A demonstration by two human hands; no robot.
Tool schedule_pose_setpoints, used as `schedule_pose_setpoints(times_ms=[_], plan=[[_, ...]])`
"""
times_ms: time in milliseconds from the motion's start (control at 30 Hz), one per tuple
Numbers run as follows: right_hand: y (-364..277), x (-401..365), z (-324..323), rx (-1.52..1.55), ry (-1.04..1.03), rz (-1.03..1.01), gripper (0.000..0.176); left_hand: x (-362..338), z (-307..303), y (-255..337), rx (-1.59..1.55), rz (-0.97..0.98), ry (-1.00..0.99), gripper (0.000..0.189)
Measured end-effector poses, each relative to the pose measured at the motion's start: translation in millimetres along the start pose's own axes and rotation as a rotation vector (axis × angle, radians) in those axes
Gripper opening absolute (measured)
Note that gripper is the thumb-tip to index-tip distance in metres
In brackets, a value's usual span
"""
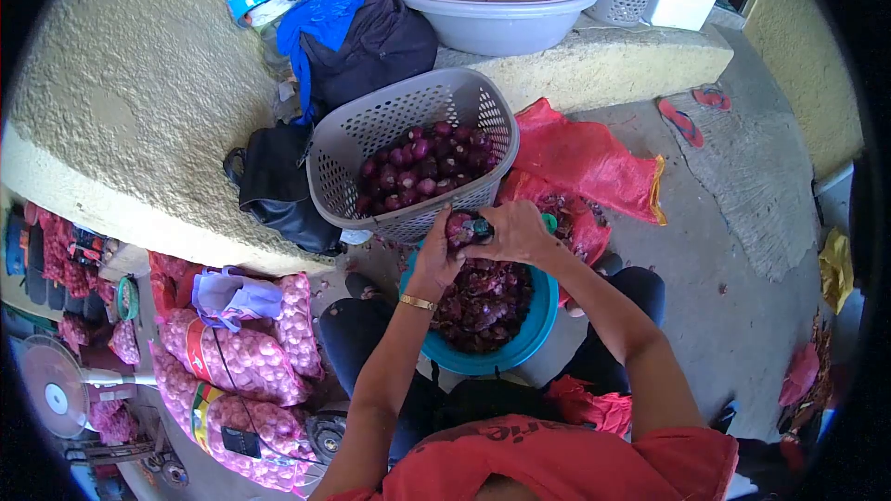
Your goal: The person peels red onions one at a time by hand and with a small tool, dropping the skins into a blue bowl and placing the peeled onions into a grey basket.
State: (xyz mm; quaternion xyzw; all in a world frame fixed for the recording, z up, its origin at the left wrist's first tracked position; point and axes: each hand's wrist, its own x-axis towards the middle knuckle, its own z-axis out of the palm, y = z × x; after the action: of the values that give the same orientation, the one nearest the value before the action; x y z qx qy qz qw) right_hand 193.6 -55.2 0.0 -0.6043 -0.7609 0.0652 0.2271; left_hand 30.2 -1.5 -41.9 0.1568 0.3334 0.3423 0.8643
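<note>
My left hand (434, 264) is closed around a red onion (458, 230) above the turquoise basin (548, 311). My right hand (516, 237) meets the onion from the other side, its fingers wrapped round a small green-handled knife (549, 223); most of the knife is hidden by the hand. Below both hands, the basin holds a heap of dark red onion skins (483, 306). Just ahead stands a grey perforated basket (339, 144) with many peeled red onions (427, 167) in it.
Red mesh sacks (589, 158) lie right of the basket. A black bag (278, 186) leans at its left. Filled onion sacks (232, 362) and a fan (56, 394) stand at left. A grey tub (501, 28) sits on the ledge; flip-flops (682, 122) lie on the floor.
</note>
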Motion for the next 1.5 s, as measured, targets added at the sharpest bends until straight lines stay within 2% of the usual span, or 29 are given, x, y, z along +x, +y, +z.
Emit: schedule_pose_setpoints(times_ms=[67,100,167,400,467,533,600,667,700,767,833,900,1000,1033,1100,1200,1300,1367,1433,1500], plan=[[-2,-1,7,-0.022,0.013,0.028,0.062,8,-17,-4,-0.091,0.051,-0.168,0.026],[-5,-2,12,0.019,0.062,0.057,0.061,6,-13,-5,-0.09,0.051,-0.169,0.026],[-6,-4,19,0.061,0.108,0.084,0.06,3,-6,-11,-0.184,0.188,-0.096,0.025],[-9,-8,32,0.096,0.143,0.103,0.054,1,-13,-15,-0.26,0.205,-0.009,0.025],[-5,-6,24,0.117,0.138,0.088,0.054,-4,-16,-6,-0.148,0.128,-0.131,0.028],[0,0,2,0.154,0.061,-0.07,0.052,-22,7,12,-0.071,0.066,-0.082,0.029],[3,4,-10,0.17,0.036,-0.093,0.056,-23,10,16,0.009,0.006,-0.032,0.03],[3,7,-17,0.075,-0.093,-0.169,0.06,-4,-8,9,0.017,-0.114,-0.158,0.032],[1,6,-18,0.075,-0.093,-0.168,0.06,-1,-10,3,0.0,-0.046,-0.196,0.031],[-5,3,-17,-0.05,-0.072,-0.112,0.063,9,-26,-7,-0.065,-0.048,-0.216,0.029],[-3,-1,-1,-0.036,-0.037,-0.078,0.063,12,-28,-11,-0.13,-0.05,-0.239,0.027],[-4,-6,14,-0.019,-0.005,-0.039,0.064,9,-25,-15,-0.19,0.005,0.002,0.022],[-7,-9,27,0.018,0.029,0.04,0.055,2,-9,-12,-0.238,0.08,0.103,0.019],[-9,-10,31,0.072,0.067,0.071,0.053,5,-14,-13,-0.238,0.08,0.103,0.019],[-12,-10,34,0.127,0.101,0.099,0.05,8,-24,-12,-0.349,0.099,-0.06,0.019],[-10,-8,33,0.153,0.138,0.108,0.046,7,-23,-14,-0.297,0.138,-0.068,0.021],[7,-2,24,0.144,0.125,0.006,0.056,-17,11,1,-0.11,0.039,0.021,0.023],[4,5,-7,0.064,-0.023,-0.042,0.06,-18,19,6,-0.08,-0.017,0.012,0.024],[9,6,-11,0.028,-0.017,-0.06,0.063,-15,16,6,-0.05,-0.072,0.003,0.025],[10,5,-9,-0.005,-0.009,-0.073,0.067,-10,4,2,-0.1,-0.092,-0.134,0.025]])
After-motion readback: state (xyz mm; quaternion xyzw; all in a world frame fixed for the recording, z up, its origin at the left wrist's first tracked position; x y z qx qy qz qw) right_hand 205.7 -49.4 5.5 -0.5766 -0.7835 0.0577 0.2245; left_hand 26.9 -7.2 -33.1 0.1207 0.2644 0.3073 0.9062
